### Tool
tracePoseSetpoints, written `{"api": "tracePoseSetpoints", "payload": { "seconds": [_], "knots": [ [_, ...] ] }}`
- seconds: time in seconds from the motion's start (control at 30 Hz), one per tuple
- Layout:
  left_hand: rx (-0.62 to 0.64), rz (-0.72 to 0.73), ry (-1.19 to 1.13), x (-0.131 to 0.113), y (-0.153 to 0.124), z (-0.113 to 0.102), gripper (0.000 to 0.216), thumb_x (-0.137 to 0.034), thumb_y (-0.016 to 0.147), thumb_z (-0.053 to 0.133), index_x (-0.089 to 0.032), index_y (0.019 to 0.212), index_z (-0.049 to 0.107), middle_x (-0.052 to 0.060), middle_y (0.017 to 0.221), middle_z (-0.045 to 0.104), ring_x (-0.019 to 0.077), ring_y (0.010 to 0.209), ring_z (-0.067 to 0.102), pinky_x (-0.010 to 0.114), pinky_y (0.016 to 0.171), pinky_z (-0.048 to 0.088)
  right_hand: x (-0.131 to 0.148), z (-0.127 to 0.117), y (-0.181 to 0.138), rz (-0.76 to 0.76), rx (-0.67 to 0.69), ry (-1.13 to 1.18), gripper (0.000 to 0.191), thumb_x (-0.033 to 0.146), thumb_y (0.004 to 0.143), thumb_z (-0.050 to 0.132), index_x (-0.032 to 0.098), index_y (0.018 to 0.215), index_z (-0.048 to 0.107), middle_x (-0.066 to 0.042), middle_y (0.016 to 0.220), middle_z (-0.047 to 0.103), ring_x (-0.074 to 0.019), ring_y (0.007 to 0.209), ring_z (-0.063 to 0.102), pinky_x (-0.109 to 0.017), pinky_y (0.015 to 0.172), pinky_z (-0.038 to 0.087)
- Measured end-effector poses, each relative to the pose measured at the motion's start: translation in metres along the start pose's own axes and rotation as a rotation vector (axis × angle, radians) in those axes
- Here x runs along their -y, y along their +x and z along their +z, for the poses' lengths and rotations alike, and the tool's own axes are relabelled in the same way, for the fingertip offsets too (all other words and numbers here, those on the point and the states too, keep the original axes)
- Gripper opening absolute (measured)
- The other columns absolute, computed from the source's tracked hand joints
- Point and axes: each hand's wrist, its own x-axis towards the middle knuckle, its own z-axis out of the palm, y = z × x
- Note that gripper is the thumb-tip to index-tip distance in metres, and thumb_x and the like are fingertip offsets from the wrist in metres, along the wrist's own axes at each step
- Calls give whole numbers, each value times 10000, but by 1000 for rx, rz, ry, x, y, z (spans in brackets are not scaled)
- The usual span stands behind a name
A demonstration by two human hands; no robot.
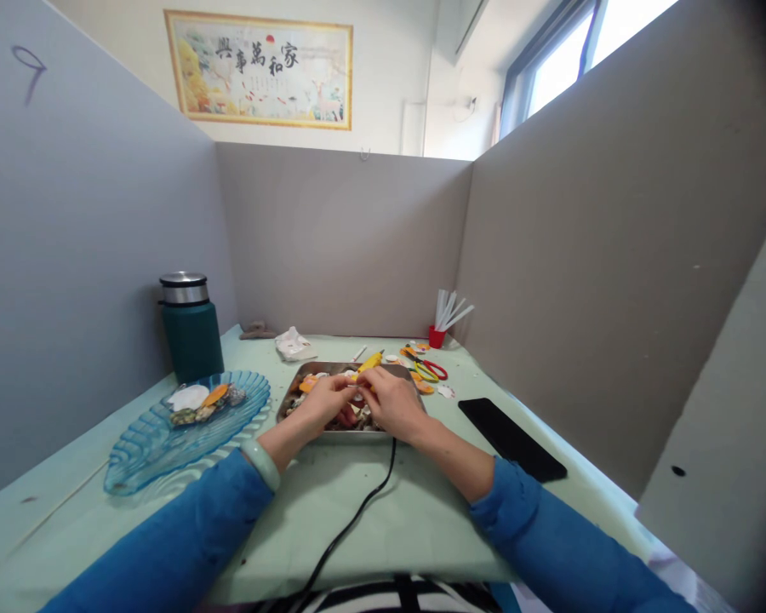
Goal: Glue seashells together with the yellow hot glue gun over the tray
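Observation:
Both hands meet over a metal tray [332, 438] that holds shells and orange pieces. My left hand [324, 403] is closed, its thumb and fingers pinched close to the right fingertips. My right hand [392, 400] is closed as well, pinching at the same spot. Whatever lies between the fingertips is too small and covered to make out. A yellow glue gun [371, 361] rests on the tray just beyond the hands, and a black cord [357, 515] runs from the tray toward me.
At left, a blue glass dish [146, 455] carries shells, with a green flask [192, 340] behind it. A black phone [511, 438] lies at right. Scissors [429, 369], a red cup [437, 338] of white sticks and crumpled tissue [294, 344] are farther back. Grey partitions [345, 238] enclose the table.

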Motion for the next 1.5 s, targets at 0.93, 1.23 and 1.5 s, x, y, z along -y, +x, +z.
{"api": "tracePoseSetpoints", "payload": {
  "seconds": [0.93,1.23,1.5],
  "knots": [
    [-19,-12,-11,0,0,-1,249,-353,706,614,-127,801,567,-26,466,546,98,401,531,193,431,424,2,-1,1,36,-4,11,100,236,875,481,184,871,567,-25,868,634,-131,752,562,-225,651,334],
    [-27,-23,-17,-1,0,0,274,-374,699,629,-126,798,569,-25,442,546,99,393,528,190,423,417,2,-2,2,40,-5,-3,91,227,864,487,184,856,567,-21,862,641,-131,735,560,-224,617,317],
    [-24,-27,-27,2,2,-1,265,-347,714,614,-123,848,567,-24,448,551,104,405,537,192,424,427,1,-1,1,22,6,2,104,222,872,468,182,869,565,-25,866,639,-128,734,558,-221,616,315]
  ]
}}
